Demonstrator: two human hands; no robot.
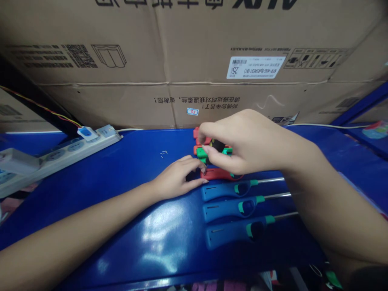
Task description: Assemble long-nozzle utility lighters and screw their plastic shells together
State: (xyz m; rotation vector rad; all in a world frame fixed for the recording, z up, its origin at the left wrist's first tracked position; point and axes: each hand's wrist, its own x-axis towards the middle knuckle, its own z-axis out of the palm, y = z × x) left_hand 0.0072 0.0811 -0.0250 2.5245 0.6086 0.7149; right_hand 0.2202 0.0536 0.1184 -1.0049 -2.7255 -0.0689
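Several long-necked lighters lie in a column on the blue table. Nearest me are three blue ones, among them a blue lighter at the front. Beyond them is a red lighter, with a green lighter and more red ones farther back. My left hand has its thumb and fingertips at the red lighter's handle end. In my right hand, thumb and forefinger pinch a black and yellow tool over the green lighter. The tool's tip is hard to make out.
Small metal screws lie left of the lighters. A white power strip with plugs runs along the left side. Behind stands a large cardboard box bearing labels. A white cable passes along the back edge.
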